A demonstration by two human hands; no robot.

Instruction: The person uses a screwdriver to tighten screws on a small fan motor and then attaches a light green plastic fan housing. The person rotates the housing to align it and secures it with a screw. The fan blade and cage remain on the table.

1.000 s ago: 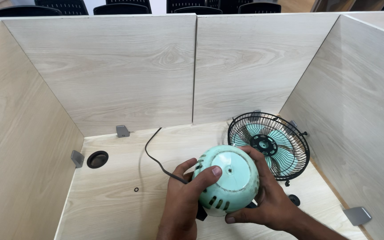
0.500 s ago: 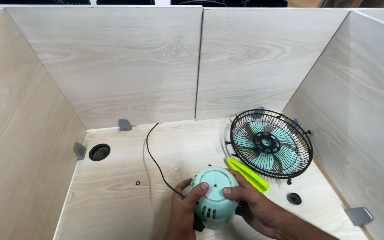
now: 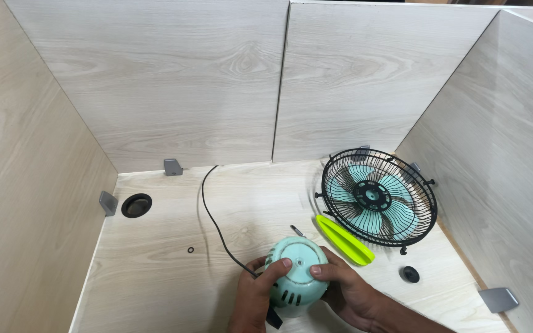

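Note:
Both hands hold a mint-green rounded fan motor housing [image 3: 295,277] with vent slots, low at the front of the desk. My left hand [image 3: 255,299] grips its left side, thumb on top. My right hand [image 3: 347,293] cups its right side, thumb on the top face. A black cord [image 3: 212,219] runs from the housing to the back wall. To the right stands a black wire fan guard [image 3: 377,197] with mint blades inside. A lime-green plastic tool [image 3: 344,240] lies between the guard and the housing.
Wooden panels wall in the light wood desk [image 3: 155,277] on three sides. A round cable hole [image 3: 136,205] sits at the left. A small black ring [image 3: 190,250], a black knob [image 3: 410,274], a screw [image 3: 297,230] and grey metal brackets [image 3: 498,299] lie about.
The housing has come down and toward me, turning so its vented side faces me. The green tool, hidden a second ago, now shows beside the guard.

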